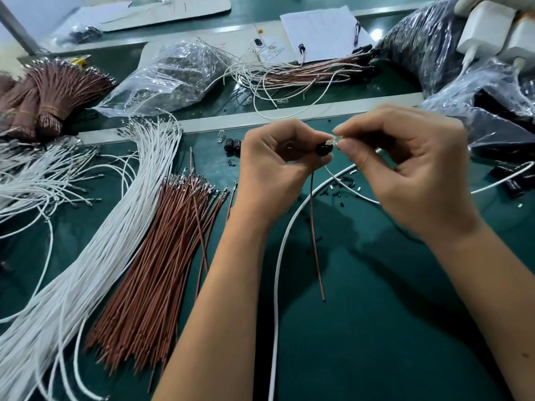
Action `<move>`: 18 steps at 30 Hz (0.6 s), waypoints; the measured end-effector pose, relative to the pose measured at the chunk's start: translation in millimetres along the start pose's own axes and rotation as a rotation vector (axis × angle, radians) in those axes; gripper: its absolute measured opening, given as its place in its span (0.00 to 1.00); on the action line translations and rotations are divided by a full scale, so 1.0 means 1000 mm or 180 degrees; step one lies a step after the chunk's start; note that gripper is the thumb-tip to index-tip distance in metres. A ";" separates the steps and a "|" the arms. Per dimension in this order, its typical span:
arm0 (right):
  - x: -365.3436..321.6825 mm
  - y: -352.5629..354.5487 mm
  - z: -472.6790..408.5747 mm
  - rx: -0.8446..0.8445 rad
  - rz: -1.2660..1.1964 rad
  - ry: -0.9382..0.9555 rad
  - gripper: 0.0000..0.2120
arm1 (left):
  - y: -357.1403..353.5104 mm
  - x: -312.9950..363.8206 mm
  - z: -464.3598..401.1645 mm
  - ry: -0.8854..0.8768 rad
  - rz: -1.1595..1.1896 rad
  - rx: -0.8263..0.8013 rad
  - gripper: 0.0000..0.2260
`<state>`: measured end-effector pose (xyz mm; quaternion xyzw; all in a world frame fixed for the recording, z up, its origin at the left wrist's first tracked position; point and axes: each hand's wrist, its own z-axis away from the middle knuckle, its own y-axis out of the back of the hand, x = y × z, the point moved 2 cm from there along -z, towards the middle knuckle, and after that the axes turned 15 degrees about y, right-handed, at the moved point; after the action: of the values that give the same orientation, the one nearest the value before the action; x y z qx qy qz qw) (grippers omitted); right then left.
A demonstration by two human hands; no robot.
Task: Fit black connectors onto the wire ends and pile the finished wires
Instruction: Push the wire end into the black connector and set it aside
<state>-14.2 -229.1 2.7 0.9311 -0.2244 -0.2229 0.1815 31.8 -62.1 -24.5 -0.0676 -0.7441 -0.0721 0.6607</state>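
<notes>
My left hand [278,160] pinches a black connector [323,149] above the green table. A brown wire [315,235] hangs down from it. My right hand [405,166] pinches a small clear piece [337,139] right against the black connector. A white wire [279,256] runs from under my hands down toward me. Two loose black connectors [232,145] lie just left of my left hand. A pile of wires with black connectors on their ends [318,72] lies at the back.
A fan of loose brown wires [162,250] and a thick bundle of white wires [95,233] lie at the left. Tied brown bundles [49,94] sit far left. Clear plastic bags [170,76] and dark bags [428,44] stand behind and right, with papers [321,30].
</notes>
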 end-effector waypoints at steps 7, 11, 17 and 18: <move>0.005 -0.001 0.001 -0.0407 0.0336 -0.0008 0.02 | 0.004 -0.003 -0.001 0.0027 -0.0454 0.0052 0.13; 0.010 0.001 0.003 -0.0543 0.0451 -0.0120 0.02 | 0.005 -0.004 -0.002 0.0012 -0.0756 -0.0008 0.12; 0.022 0.006 0.005 -0.0465 0.0194 -0.0381 0.03 | 0.002 -0.006 -0.001 0.0172 -0.0168 -0.0035 0.10; 0.024 0.007 0.006 -0.0454 0.0068 -0.0441 0.03 | 0.003 -0.006 -0.001 0.0188 -0.0093 -0.0058 0.09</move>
<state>-0.4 -247.7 -7.0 0.8957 -0.2299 -0.3003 0.2337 34.4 -59.9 -30.3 -0.0607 -0.7246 -0.0904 0.6805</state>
